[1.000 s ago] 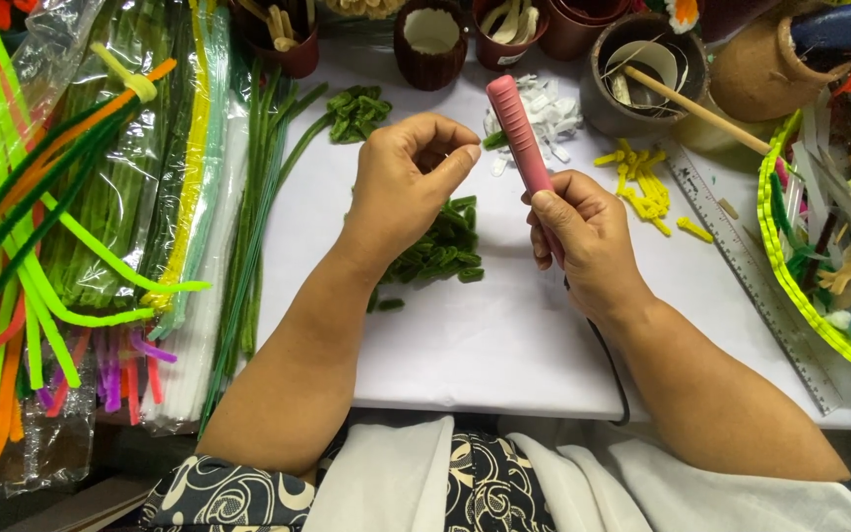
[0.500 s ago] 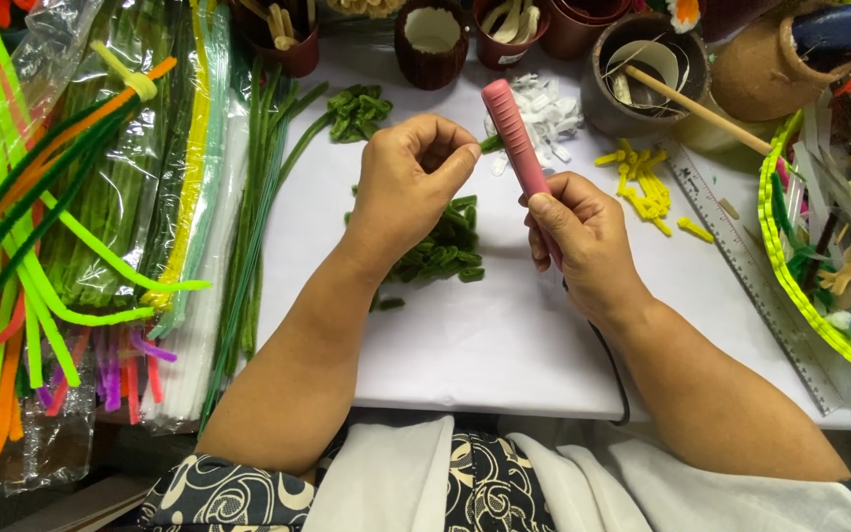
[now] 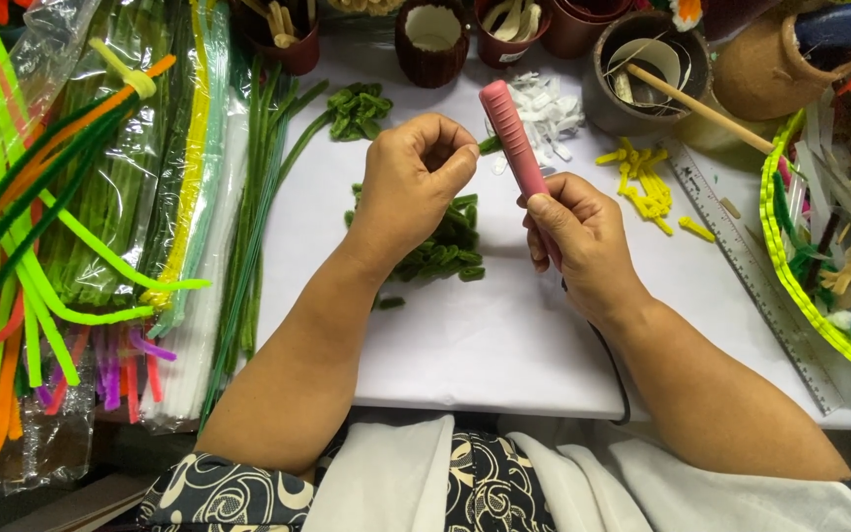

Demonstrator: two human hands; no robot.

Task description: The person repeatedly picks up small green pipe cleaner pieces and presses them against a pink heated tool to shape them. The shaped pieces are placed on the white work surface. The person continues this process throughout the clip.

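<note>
A: Pink ribbed heat tool with a black cord (image 3: 514, 138): gripped in the right hand (image 3: 583, 236), fingers wrapped round the lower handle, tip angled up and away toward the far left. Cord drops below the wrist toward the table edge.

B: Left hand (image 3: 416, 187)?

A: Curled, thumb and fingertips pressed together just left of the tool's tip. A bit of green (image 3: 490, 145) shows between the fingertips and the tool; can't tell if it's actually pinched.

B: Change over the last second?

A: Barely any. Tool tilt and left-hand curl match the earlier frames, with only a slight shift of the tip. Reads as one steady hold on the same small piece.

B: Under the hands?

A: Pile of short dark green curled chenille pieces (image 3: 440, 251) on the white table sheet (image 3: 504, 345), below and between the wrists.

B: Further out?

A: Past the right hand: yellow cut bits (image 3: 642, 182), steel ruler (image 3: 751, 266). Past the tool tip: white scraps (image 3: 544, 108), then brown cups (image 3: 432, 39). Far left of the left hand: long green stems (image 3: 258, 197) and bagged neon chenille sticks (image 3: 41, 227).
</note>
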